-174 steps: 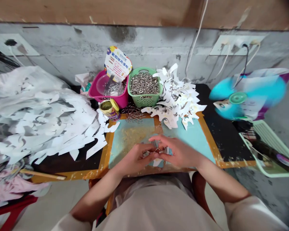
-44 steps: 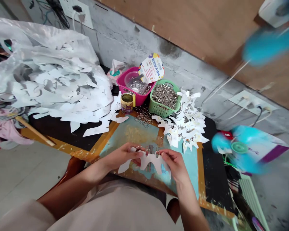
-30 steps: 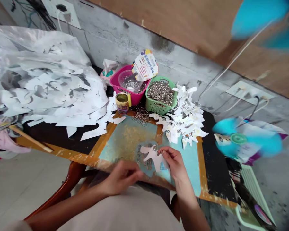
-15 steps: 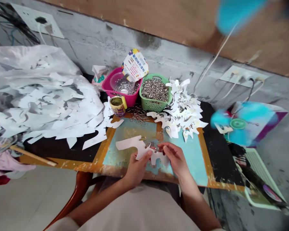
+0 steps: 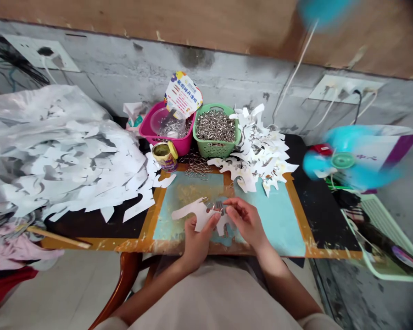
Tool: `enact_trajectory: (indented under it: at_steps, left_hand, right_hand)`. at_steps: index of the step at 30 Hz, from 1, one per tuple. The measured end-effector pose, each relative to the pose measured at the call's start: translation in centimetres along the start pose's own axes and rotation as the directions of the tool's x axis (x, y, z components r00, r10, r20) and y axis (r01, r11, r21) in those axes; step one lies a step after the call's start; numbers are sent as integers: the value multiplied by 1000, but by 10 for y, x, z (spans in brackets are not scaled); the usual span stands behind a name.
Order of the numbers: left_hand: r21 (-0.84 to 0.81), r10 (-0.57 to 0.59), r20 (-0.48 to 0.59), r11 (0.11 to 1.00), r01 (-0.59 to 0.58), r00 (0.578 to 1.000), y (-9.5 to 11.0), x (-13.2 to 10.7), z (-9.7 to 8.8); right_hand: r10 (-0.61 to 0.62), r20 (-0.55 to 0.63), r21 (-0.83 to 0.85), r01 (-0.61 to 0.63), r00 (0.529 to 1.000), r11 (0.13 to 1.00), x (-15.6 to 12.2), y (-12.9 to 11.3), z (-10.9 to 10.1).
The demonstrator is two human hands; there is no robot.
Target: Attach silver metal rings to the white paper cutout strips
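Pinched in my left hand [image 5: 198, 238] is a white cut-out piece [image 5: 196, 211] with a curved, notched outline. Small metal rings [image 5: 210, 207] sit along its upper edge. My right hand [image 5: 248, 223] has its thumb and forefinger closed together at the right part of the same piece, beside the rings; what is between those fingertips is too small to make out. Both hands are above a stained light-blue work mat [image 5: 275, 220]. Behind them lie loose wire loops [image 5: 198, 166] and a small open tub [image 5: 165, 158].
A green basket [image 5: 216, 149] of metal clasps and a pink basket [image 5: 183, 145] stand at the back. White cut-outs [image 5: 258, 156] are heaped to the right, with a larger pile [image 5: 72, 169] on the left. A blue-bladed fan [image 5: 344, 160] spins at right; a wooden stick [image 5: 60, 234] crosses the left edge.
The view has shifted and levelled slightly. My right fingers have moved a little left along the cut-out, closer to my left thumb. My left hand keeps its hold.
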State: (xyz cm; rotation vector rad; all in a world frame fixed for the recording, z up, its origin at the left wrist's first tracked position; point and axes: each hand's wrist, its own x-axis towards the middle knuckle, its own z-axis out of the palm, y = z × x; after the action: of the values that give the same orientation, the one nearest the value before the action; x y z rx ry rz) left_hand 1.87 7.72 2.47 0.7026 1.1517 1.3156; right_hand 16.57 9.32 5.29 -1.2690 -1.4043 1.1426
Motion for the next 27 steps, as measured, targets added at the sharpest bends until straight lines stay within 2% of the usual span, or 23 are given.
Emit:
enact_trajectory:
  at_steps: [3,6,11,16,20,23,27]
  left_hand:
    - [61,17,37,998,-19,999,0,1,-1]
    - [81,29,0,996,-28,1000,-1,1,-1]
    - [-20,-14,-72,1000,13,997,-6,-2,-1]
    - [-99,-92,-74,992,84,993,0,1,-2]
    - [-102,-80,-80,992,72,994,5,4,-1]
    - [-87,-69,-74,994,62,995,6,5,1]
    - [-112,-78,-58,991,71,995,7,6,4]
  right_hand:
    - [-5,39,-38,7,999,999,-1,-1,-1]
    - [-15,-40,-38,14,999,999,-7,-1,4]
    - [51,-149,97,-36,988,995,-12,2,17]
    - [136,-49,220,-122,989,968,-3,6,6]
    - [190,-2,352,-178,982,919,-1,12,-9]
    - [182,66,323,-194,981,926,-4,16,-12]
    - [168,17,273,-166,986,948,-9,18,-7]
